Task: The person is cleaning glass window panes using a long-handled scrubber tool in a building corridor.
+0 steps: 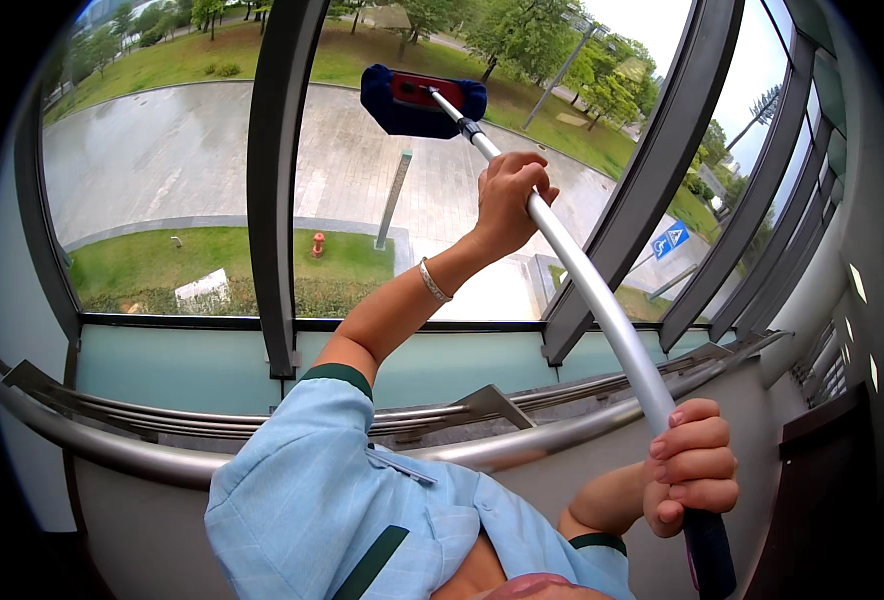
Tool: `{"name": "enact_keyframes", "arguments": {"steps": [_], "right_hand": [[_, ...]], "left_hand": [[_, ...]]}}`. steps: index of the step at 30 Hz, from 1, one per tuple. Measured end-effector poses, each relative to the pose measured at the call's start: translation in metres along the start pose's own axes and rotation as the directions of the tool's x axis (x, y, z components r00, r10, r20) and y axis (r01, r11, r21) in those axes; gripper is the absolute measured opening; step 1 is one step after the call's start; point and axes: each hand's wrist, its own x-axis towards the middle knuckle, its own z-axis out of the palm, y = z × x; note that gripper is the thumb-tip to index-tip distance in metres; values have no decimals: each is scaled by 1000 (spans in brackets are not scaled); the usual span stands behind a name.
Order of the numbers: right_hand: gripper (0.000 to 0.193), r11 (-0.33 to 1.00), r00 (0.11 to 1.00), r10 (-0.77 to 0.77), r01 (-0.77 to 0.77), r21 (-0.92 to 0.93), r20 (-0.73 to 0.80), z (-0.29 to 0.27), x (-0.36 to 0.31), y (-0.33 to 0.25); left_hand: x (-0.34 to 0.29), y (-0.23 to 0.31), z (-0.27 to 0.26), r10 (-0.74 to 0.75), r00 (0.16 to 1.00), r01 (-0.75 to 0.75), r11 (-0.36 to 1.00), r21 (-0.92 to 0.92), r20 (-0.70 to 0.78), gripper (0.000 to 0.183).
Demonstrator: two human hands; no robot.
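A long silver telescopic pole (599,290) slants from the lower right up toward the glass. At its far end is a window-washing head (417,98), red in the middle with a dark blue cloth cover, held up at the window pane (362,190). My left hand (512,200), a silver bracelet on its wrist, grips the pole's upper part, below a dark locking collar (470,128). Lower down, my right hand (692,468) wraps round the pole just above its dark grip (710,560). Whether the cloth presses on the glass I cannot tell.
Dark window posts (280,180) divide the glass. Below the panes runs a thick metal handrail (152,455) with thinner bars (412,420) behind it. A slanting frame post (652,170) stands right of the pole. Outside lie paving, grass and a red hydrant (318,244).
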Motion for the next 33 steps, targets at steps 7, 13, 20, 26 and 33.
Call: {"name": "enact_keyframes", "arguments": {"steps": [7,13,20,26,33], "right_hand": [[27,993,980,-84,67,-97,-179,4,5,62],[20,991,992,-108,102,-81,-67,20,26,151],[23,996,985,-85,81,-33,-152,9,4,177],[24,984,954,-66,111,139,-293,-42,7,169],[14,968,998,5,10,251,-62,-130,-5,152]], "left_hand": [[135,-27,30,210,975,-191,961,199,-77,15],[212,-85,31,105,986,-162,784,599,130,50],[174,-108,49,99,912,-325,766,555,398,43],[170,-84,71,247,895,-380,857,347,371,19],[101,-66,115,180,899,-329,879,345,398,25]]}}
